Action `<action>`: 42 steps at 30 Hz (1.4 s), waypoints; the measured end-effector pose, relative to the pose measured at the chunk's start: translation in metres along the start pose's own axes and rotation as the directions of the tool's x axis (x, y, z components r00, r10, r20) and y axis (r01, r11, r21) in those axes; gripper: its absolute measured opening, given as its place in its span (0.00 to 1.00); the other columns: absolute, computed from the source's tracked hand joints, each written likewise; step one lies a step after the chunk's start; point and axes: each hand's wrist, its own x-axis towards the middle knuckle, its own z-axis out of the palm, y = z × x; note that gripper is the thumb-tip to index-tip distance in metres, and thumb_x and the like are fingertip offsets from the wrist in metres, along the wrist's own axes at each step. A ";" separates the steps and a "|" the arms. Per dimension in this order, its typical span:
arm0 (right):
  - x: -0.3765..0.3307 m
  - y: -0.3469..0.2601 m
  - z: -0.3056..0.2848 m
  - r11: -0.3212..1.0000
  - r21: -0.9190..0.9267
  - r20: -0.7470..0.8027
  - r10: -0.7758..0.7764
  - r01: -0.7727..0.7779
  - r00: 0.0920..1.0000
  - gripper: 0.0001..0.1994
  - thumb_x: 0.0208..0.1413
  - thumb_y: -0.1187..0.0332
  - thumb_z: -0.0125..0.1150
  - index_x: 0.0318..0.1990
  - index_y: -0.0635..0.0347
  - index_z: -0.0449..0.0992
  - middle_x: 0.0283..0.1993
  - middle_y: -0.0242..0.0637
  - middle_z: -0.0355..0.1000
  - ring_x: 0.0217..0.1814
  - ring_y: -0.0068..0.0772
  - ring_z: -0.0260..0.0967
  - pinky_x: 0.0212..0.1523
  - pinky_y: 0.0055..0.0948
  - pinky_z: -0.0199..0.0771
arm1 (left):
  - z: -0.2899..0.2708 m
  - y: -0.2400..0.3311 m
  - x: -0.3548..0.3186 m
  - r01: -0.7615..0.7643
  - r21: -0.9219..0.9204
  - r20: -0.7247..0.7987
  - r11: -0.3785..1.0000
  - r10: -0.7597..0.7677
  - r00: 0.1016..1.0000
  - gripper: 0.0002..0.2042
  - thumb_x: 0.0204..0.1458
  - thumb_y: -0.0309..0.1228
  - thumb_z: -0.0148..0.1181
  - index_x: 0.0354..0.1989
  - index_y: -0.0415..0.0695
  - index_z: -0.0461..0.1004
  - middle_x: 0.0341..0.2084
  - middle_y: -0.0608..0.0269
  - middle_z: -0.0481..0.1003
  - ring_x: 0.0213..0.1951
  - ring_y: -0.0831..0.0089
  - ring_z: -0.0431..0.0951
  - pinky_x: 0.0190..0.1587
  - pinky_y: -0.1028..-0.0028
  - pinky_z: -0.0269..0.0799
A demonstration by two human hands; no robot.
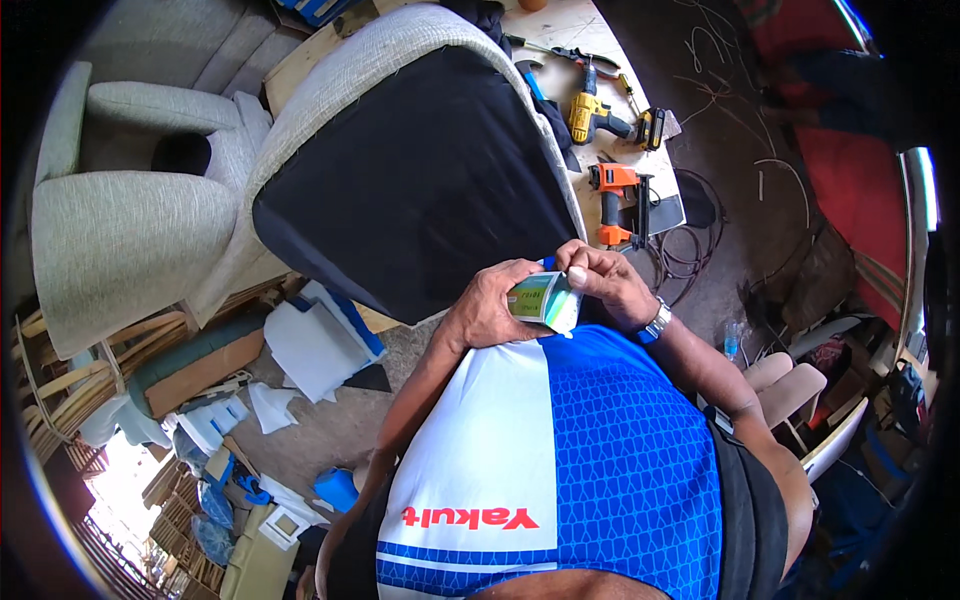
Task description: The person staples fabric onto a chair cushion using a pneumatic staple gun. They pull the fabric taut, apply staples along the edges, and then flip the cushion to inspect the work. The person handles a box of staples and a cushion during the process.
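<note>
My left hand (492, 306) is wrapped round a small green-and-white cardboard box (535, 301), held close in front of my shirt. At the box's right end, the thumb and fingers of my right hand (612, 284) are pinched together on its edge; whether something small is between them is hidden. Just beyond my hands lies an upholstered seat piece (410, 180), its black cloth underside facing up and pale grey woven fabric round its rim. An orange staple gun (617, 200) rests on the worktable (560, 28), past my right hand.
A yellow-black cordless drill (590, 115), pliers (585, 57) and a loose battery (650, 130) lie on the worktable. A hose (690, 255) coils beside it. Grey upholstered furniture (135, 230) stands at left, near white foam pieces (310, 345) and wood strips (75, 375).
</note>
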 end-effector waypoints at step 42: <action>0.057 -0.031 0.013 0.694 -0.709 0.021 -0.160 0.127 0.987 0.11 0.63 0.77 0.58 0.52 0.65 0.76 0.43 0.45 0.81 0.46 0.44 0.81 0.47 0.33 0.80 | -0.024 -0.035 -0.012 0.176 -0.424 0.060 0.889 -0.166 0.984 0.41 0.33 0.36 0.86 0.59 0.39 0.73 0.47 0.64 0.79 0.51 0.72 0.77 0.60 0.70 0.70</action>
